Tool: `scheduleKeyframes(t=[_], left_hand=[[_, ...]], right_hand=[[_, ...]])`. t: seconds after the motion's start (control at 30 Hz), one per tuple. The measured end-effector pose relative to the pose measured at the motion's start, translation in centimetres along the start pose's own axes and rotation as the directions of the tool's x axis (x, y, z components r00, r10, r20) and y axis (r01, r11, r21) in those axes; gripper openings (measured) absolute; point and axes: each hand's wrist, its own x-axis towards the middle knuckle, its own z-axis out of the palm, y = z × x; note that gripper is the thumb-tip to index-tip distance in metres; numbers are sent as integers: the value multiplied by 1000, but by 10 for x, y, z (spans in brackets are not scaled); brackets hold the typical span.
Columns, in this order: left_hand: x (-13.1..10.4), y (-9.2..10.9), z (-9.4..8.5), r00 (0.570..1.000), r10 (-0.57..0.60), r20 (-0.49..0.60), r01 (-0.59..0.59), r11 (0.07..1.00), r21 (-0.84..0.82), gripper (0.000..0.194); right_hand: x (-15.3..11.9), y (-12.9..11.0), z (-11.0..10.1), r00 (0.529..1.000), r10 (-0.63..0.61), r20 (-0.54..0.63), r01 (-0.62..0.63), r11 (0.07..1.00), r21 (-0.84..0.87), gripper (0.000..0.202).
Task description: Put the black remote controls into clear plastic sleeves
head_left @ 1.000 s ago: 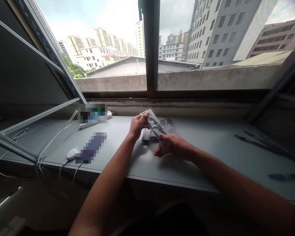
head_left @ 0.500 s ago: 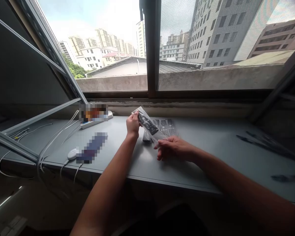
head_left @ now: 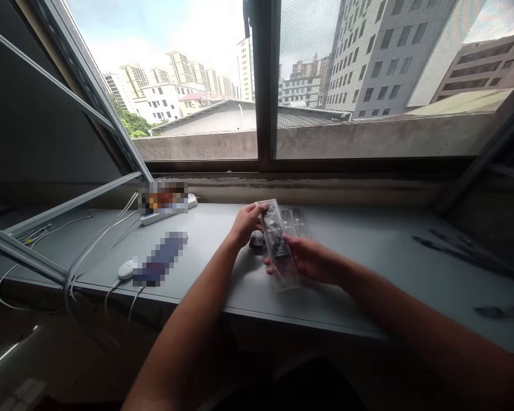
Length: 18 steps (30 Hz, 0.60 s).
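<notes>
Between my two hands is a clear plastic bag (head_left: 274,225) with a dark, patterned flat item inside; I cannot make out its kind. The fingers of my left hand (head_left: 248,222) pinch the bag's upper end. My right hand (head_left: 305,256) grips its right side lower down, thumb in front and fingers behind. The bag's lower end hangs loose and looks smeared by motion. Behind it, several similar dark packets (head_left: 297,220) lie on the grey table (head_left: 364,251), partly hidden by the bag. A small dark object (head_left: 257,241) rests just right of my left wrist.
To the left are a white power strip (head_left: 169,214), a blurred-out flat item (head_left: 161,260), a white round charger (head_left: 127,269) and loose white cables (head_left: 98,234). Dark straps or cables (head_left: 454,251) lie at far right. A metal frame (head_left: 111,123) stands left, before the window.
The bag has swung to a steeper angle and come lower. My left hand has moved right and slightly down, and my right hand has shifted its hold up onto the bag's side.
</notes>
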Motion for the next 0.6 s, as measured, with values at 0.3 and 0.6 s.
scheduleKeyframes(t=[0.3, 0.6], left_hand=[[-3, 1, 2, 996, -83, 31, 82, 996, 37, 57], [-2, 5, -1, 990, -40, -134, 51, 995, 82, 50]], right_hand=[[3, 8, -1, 996, 52, -77, -55, 998, -43, 36], [3, 9, 1, 998, 13, -69, -16, 999, -43, 38]])
